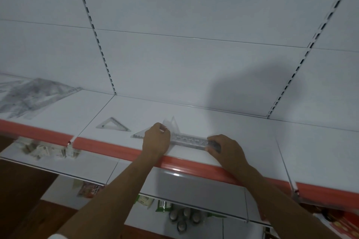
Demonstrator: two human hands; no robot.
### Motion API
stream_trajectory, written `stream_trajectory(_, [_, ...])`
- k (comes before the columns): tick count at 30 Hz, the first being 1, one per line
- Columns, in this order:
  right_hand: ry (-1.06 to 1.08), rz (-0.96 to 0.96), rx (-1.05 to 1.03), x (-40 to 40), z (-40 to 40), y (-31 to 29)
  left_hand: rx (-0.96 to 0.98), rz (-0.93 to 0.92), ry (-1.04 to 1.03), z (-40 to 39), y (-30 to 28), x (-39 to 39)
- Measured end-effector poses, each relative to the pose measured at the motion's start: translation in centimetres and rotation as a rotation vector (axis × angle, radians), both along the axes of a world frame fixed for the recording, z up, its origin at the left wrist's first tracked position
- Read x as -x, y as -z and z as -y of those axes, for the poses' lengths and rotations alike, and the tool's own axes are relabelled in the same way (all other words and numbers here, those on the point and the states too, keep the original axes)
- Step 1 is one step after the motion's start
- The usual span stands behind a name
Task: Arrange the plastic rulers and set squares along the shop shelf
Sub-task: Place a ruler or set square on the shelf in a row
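Observation:
A clear plastic ruler (189,140) lies flat near the front of the white shelf (223,122). My right hand (223,148) pinches its right end. My left hand (156,140) is closed at the ruler's left end, over a clear set square (138,134) that pokes out to the left. Another set square (173,123) stands tilted and blurred just behind my left hand. A further clear set square (112,124) lies flat on the shelf to the left. A heap of clear rulers and set squares (32,97) sits at the far left.
The shelf has a red front strip (108,145) and a white back panel with slotted uprights (95,29). Lower shelves hold small packets (48,150), snack bags (88,190) and round tins (182,217).

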State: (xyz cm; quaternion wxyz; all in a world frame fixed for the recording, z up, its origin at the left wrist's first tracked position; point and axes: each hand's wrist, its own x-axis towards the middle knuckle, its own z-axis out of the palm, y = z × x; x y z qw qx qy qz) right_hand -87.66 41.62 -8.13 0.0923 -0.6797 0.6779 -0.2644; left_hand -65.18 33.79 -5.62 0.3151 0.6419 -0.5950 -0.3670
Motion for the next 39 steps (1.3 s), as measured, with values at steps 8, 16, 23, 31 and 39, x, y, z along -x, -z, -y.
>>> stream_trajectory(8, [0.025,0.000,0.159,-1.2,0.9,-1.7,0.069,-0.086,0.003,-1.0,-0.6,-0.1])
stream_trajectory(16, [-0.278,0.057,-0.072,-8.6,3.4,-4.9,0.115,-0.295,-0.050,-2.8,-1.9,-1.6])
stream_trajectory(23, [-0.358,0.237,0.005,-15.5,4.1,-4.4,0.017,-0.666,-0.212,-4.7,-3.6,-6.4])
stream_trajectory(31, [-0.483,0.329,0.035,-22.5,4.4,-3.8,0.070,-0.702,-0.322,-7.1,-3.0,-13.4])
stream_trajectory(39, [-0.381,0.298,0.055,-28.9,6.7,-3.2,0.216,-0.433,-0.485,-5.2,-1.8,-23.1])
